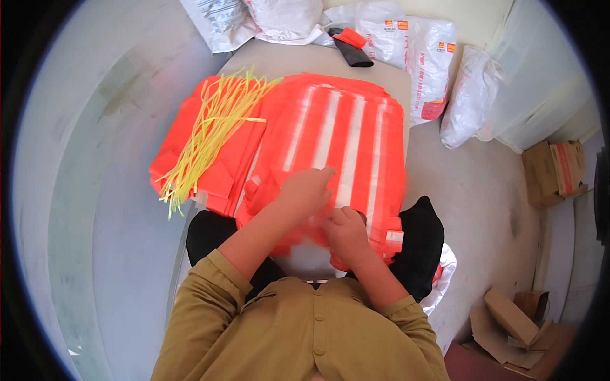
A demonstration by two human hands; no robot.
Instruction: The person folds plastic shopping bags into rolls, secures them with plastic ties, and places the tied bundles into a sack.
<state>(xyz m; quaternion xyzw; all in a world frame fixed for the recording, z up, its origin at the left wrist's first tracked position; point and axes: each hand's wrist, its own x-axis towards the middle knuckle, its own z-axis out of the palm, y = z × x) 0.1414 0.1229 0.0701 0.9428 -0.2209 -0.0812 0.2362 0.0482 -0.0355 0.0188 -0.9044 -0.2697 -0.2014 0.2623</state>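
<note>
In the head view, a thick, bright orange-red stack with white lengthwise stripes is lying on the desk, its near edge rumpling and looking blurred. The left hand and right hand are sitting close together there, fingers partly curled; I cannot tell whether either is gripping material. Yellow strips are lying leftward.

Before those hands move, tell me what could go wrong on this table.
The yellow strips lie loose on the folded orange stack, their ends poking past its near edge; a brush of the left arm might drag them off or tangle them.

The striped orange sheets reach to the person's lap and look rumpled near the left hand, so they could crease or slip.
</note>
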